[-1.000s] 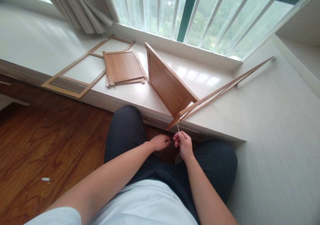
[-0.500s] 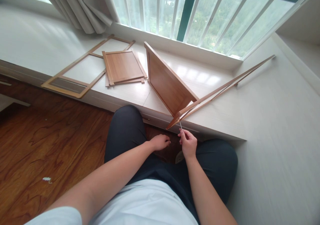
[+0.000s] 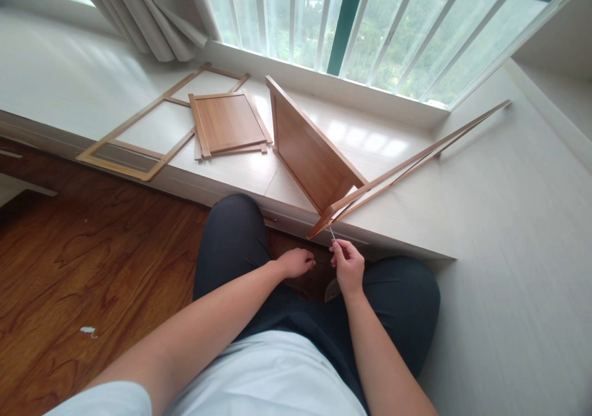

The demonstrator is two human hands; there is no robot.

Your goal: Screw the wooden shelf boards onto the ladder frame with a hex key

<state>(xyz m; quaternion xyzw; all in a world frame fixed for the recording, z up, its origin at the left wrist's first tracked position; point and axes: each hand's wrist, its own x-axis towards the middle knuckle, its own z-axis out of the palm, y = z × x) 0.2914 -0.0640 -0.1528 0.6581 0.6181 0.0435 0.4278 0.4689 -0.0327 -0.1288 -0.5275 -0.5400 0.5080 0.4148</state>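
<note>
My right hand (image 3: 349,267) pinches a thin metal rod (image 3: 332,233) that looks like a hex key; its far end meets the near end of a narrow wooden frame (image 3: 393,174). That frame stands on edge and runs back to the right. A brown wooden panel (image 3: 309,148) stands upright at an angle, its near corner against the frame. My left hand (image 3: 296,262) hovers over the gap between my knees, beside my left thigh. Its fingers are curled inward, and what lies in them, if anything, is hidden.
On the white window ledge (image 3: 272,179), stacked wooden panels (image 3: 230,123) overlap a flat ladder-like frame (image 3: 139,112) that juts past the front edge. White bars (image 3: 292,18) and a grey curtain (image 3: 152,15) stand behind. A white scrap (image 3: 87,330) lies on the wooden floor (image 3: 115,256).
The rod in my right hand has tilted slightly, its far end shifting a little left. My left hand, the panel and the frames look the same.
</note>
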